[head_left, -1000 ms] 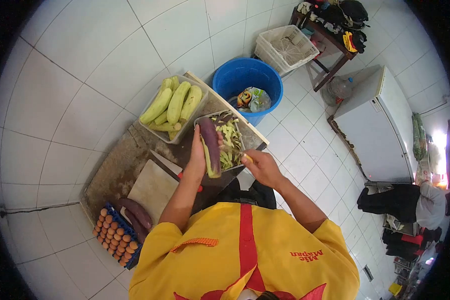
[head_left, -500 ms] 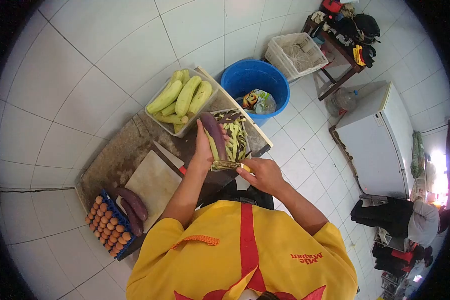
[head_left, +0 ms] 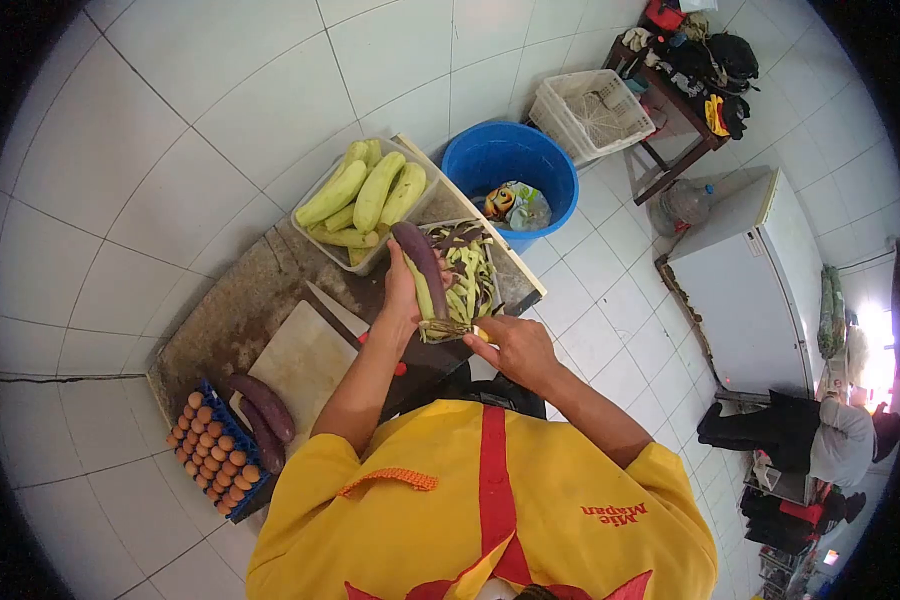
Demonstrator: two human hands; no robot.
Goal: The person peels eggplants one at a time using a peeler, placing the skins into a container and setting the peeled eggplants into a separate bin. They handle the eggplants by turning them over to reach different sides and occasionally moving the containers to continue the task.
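My left hand (head_left: 401,292) is wrapped round a purple eggplant (head_left: 422,258) with a pale strip bared along one side. Its stem end points toward me. My right hand (head_left: 520,350) grips a peeler (head_left: 483,334) by its yellow handle, close to that stem end; its blade is hard to make out. Just beyond lies a container of dark and pale green peels (head_left: 468,272), partly covered by the eggplant and my left hand. Behind it, a clear plastic box (head_left: 428,197) holds several peeled eggplants (head_left: 378,190).
Left of my arms lie a cutting board (head_left: 305,355), a knife (head_left: 335,308), two unpeeled eggplants (head_left: 270,412) and an egg tray (head_left: 232,425). A blue bin (head_left: 560,175) and white crate (head_left: 610,135) stand beyond the table. At far right are a white freezer (head_left: 745,290) and another person (head_left: 838,440).
The eggplant and my left hand have shifted slightly left. My right hand has moved a little left with the peeler. The other person has shifted slightly.
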